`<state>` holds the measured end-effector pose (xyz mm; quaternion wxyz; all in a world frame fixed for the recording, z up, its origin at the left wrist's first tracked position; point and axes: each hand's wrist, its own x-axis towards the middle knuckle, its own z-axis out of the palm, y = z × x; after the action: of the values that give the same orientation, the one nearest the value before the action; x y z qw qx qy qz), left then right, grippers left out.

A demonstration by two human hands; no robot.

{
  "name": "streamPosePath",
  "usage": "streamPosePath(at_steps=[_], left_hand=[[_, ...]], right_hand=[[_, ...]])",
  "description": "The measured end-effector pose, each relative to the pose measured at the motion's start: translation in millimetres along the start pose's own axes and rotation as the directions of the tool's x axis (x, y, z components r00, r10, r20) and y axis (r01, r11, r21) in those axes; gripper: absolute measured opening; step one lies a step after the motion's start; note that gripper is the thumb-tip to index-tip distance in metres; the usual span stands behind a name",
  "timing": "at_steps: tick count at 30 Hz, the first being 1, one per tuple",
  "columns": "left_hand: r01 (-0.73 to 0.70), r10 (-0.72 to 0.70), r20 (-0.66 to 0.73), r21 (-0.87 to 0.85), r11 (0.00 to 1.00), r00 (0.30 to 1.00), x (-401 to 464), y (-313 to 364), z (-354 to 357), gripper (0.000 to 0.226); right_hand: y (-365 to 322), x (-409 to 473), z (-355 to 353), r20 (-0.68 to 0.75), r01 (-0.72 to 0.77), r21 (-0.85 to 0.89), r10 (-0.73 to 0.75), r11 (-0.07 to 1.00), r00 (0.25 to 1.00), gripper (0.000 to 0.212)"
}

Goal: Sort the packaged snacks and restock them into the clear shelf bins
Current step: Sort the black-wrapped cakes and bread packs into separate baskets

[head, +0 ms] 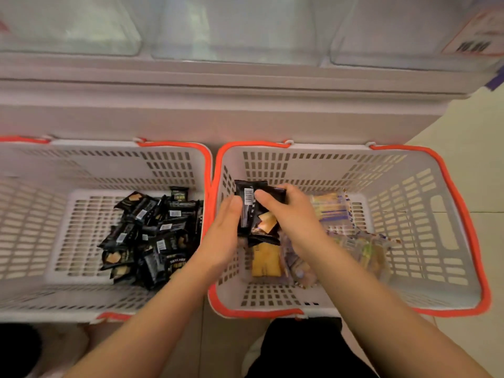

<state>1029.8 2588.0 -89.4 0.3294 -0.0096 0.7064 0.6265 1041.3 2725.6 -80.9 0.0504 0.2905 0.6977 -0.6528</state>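
Observation:
Two white slotted baskets with orange rims stand side by side on the floor. The left basket [41, 214] holds a heap of black snack packets [152, 236]. Over the right basket [425, 214], both hands hold a small stack of black snack packets [253, 214]. My right hand [289, 214] grips the stack from the right, thumb across the top. My left hand [223, 236] presses flat against its left side. Under them lie an orange packet [266, 259] and several pale, purple-edged packets [362, 241], blurred.
Clear shelf bins [234, 31] line the white shelf unit above the baskets, with a price label [480, 36] at the top right. Pale floor tiles [474, 173] show to the right. My dark trousers [302, 347] fill the bottom edge.

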Motion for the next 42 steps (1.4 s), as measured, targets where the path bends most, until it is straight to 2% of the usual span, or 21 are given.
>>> streamPosePath(at_steps=[1, 3, 4, 6, 8, 11, 13, 15, 17, 18, 20, 22, 23, 25, 28, 31, 34, 37, 39, 42], left_hand=[[-0.023, 0.023, -0.003, -0.017, 1.0, 1.0, -4.3, 3.2, -9.8, 0.076], [-0.085, 0.086, -0.045, 0.038, 0.996, 0.995, -13.4, 10.7, -29.7, 0.045], [-0.101, 0.108, -0.083, 0.081, 0.992, 0.991, -18.4, 13.4, -40.2, 0.032], [-0.11, 0.14, -0.169, 0.173, 0.979, 0.976, -28.8, 10.4, -69.3, 0.03], [-0.057, 0.123, -0.244, 0.261, 0.964, 0.962, -30.7, -2.3, -90.5, 0.042], [0.125, 0.017, -0.351, 0.377, 0.918, 0.936, -36.7, -26.3, -124.3, 0.068], [0.232, -0.043, -0.371, 0.481, 0.845, 0.928, -37.8, -41.3, -139.3, 0.075], [0.289, -0.12, -0.311, 0.581, 0.761, 0.943, -35.1, -49.9, -146.6, 0.077], [0.277, -0.189, -0.202, 0.687, 0.672, 0.961, -30.7, -52.9, -146.9, 0.073], [0.224, -0.169, -0.15, 0.743, 0.631, 0.974, -29.3, -50.9, -144.2, 0.07], [0.023, 0.039, -0.056, 0.818, 0.574, 0.998, -27.2, -40.0, -132.4, 0.058], [-0.214, 0.309, 0.05, 0.825, 0.523, 0.95, -26.3, -23.8, -111.5, 0.044], [-0.306, 0.388, 0.106, 0.809, 0.502, 0.916, -24.8, -16.1, -98.8, 0.038], [-0.449, 0.455, 0.229, 0.764, 0.463, 0.86, -18.0, -7.7, -69.9, 0.031], [-0.55, 0.369, 0.416, 0.714, 0.433, 0.831, 7.3, -14.9, -23.3, 0.03], [-0.554, 0.146, 0.545, 0.734, 0.392, 0.826, 41.1, -36.5, 23.4, 0.032], [-0.558, -0.126, 0.601, 0.788, 0.258, 0.789, 71.3, -60.9, 62.6, 0.033], [-0.624, -0.285, 0.629, 0.772, 0.122, 0.723, 97.0, -86.4, 91.1, 0.048], [-0.701, -0.322, 0.664, 0.714, 0.002, 0.675, 112.3, -97.7, 105.6, 0.059], [-0.752, -0.28, 0.7, 0.629, -0.196, 0.658, 135.9, -107.4, 119.8, 0.062]], right_hand=[[-6.2, -2.7, 8.6, 0.029, 0.061, -0.061, -0.059, 0.996, 0.998, 0.018], [-19.6, -9.1, 25.7, 0.148, 0.132, -0.136, -0.111, 0.982, 0.983, 0.015], [-25.0, -12.3, 33.7, 0.229, 0.121, -0.114, -0.092, 0.986, 0.969, 0.012], [-34.7, -18.5, 51.5, 0.386, 0.034, -0.036, -0.018, 0.999, 0.922, 0.011], [-32.1, -17.3, 54.4, 0.441, 0.016, -0.129, 0.043, 0.992, 0.896, 0.019], [-18.1, -14.2, 56.7, 0.427, 0.06, -0.363, 0.109, 0.93, 0.898, 0.02], [-2.8, -9.0, 54.4, 0.392, -0.003, -0.422, 0.186, 0.907, 0.901, 0.025], [12.1, -3.0, 48.6, 0.339, -0.089, -0.446, 0.26, 0.891, 0.904, 0.026], [25.2, 3.0, 40.0, 0.292, -0.133, -0.479, 0.3, 0.868, 0.908, 0.022], [31.5, 5.9, 35.2, 0.273, -0.145, -0.495, 0.312, 0.856, 0.91, 0.022], [45.9, 11.6, 24.9, 0.239, -0.192, -0.469, 0.334, 0.862, 0.912, 0.023], [60.3, 13.9, 14.3, 0.22, -0.248, -0.393, 0.353, 0.885, 0.91, 0.025], [67.0, 13.5, 8.4, 0.206, -0.267, -0.361, 0.356, 0.893, 0.912, 0.027], [81.0, 11.0, -6.8, 0.15, -0.298, -0.325, 0.36, 0.897, 0.921, 0.027], [104.9, 12.2, -41.8, 0.044, -0.271, -0.432, 0.32, 0.861, 0.946, 0.03], [123.4, 22.6, -83.2, -0.088, -0.29, -0.602, 0.299, 0.744, 0.95, 0.032], [140.9, 32.3, -120.5, -0.173, -0.328, -0.747, 0.308, 0.578, 0.936, 0.026], [157.4, 41.6, -148.1, -0.296, -0.408, -0.802, 0.304, 0.436, 0.906, 0.036], [164.8, 48.5, -157.1, -0.337, -0.454, -0.775, 0.32, 0.439, 0.885, 0.045], [169.7, 60.8, -156.6, -0.434, -0.565, -0.636, 0.361, 0.526, 0.825, 0.06]])
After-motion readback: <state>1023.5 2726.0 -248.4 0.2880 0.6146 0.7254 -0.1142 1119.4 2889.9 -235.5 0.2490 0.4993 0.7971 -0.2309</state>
